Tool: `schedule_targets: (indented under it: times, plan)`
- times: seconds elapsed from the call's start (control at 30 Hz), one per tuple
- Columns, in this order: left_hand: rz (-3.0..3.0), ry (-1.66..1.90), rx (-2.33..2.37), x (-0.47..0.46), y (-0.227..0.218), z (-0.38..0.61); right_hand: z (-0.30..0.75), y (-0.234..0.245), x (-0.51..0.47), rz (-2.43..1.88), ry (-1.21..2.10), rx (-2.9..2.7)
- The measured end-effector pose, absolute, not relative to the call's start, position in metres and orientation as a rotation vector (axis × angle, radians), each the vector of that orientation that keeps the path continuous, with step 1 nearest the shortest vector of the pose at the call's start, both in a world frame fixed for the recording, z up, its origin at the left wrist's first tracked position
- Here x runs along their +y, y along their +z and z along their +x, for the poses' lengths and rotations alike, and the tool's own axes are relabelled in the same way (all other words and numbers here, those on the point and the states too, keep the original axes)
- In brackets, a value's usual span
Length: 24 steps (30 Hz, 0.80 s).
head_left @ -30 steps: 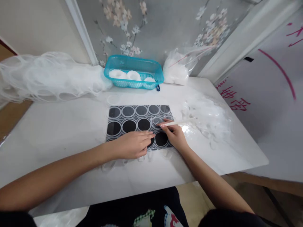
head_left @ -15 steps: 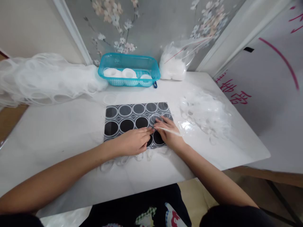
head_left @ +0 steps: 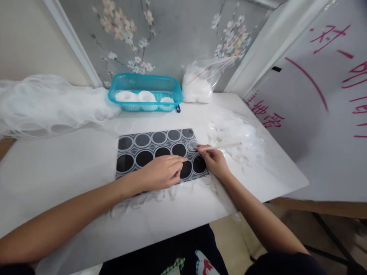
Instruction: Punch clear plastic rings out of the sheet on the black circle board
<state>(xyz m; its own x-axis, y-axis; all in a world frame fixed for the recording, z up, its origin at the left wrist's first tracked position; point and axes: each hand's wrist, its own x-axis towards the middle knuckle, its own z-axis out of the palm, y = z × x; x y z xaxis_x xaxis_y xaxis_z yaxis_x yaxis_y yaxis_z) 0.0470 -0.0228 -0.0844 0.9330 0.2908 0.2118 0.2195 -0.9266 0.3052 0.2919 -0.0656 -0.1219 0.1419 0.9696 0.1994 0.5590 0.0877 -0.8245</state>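
A black mat point(head_left: 149, 151) printed with grey-ringed circles lies in the middle of the white table point(head_left: 57, 172), under a thin clear film. My left hand point(head_left: 162, 172) rests on the mat's near edge, fingers curled and pressed down on the film. My right hand point(head_left: 214, 162) pinches a thin white stick point(head_left: 222, 146) at the mat's right end; the stick's tip touches a small clear disc point(head_left: 192, 145) over one circle.
A turquoise basket point(head_left: 145, 84) holding white rings stands at the back. Beside it is a clear bag of white pieces point(head_left: 199, 82). A pile of clear film cutouts point(head_left: 235, 139) lies right of the mat. Sheer white netting point(head_left: 46, 103) covers the back left. A white board with red writing point(head_left: 315, 95) leans at right.
The view has shifted, so everything sits further left in the frame. My right hand has turned the stick from lying across the hand to pointing right again. My left hand stays put.
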Motion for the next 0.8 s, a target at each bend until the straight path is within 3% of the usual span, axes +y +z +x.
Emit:
schedule_targets:
  times: [0.5, 0.8]
  plan:
    - [2.942, 0.161, 0.324, -0.024, -0.106, 0.077, 0.289, -0.130, -0.067, -1.541, 0.730, -1.489]
    - [2.956, 0.199, 0.301, -0.022, -0.106, 0.076, 0.286, -0.128, -0.070, -1.506, 0.529, -1.722]
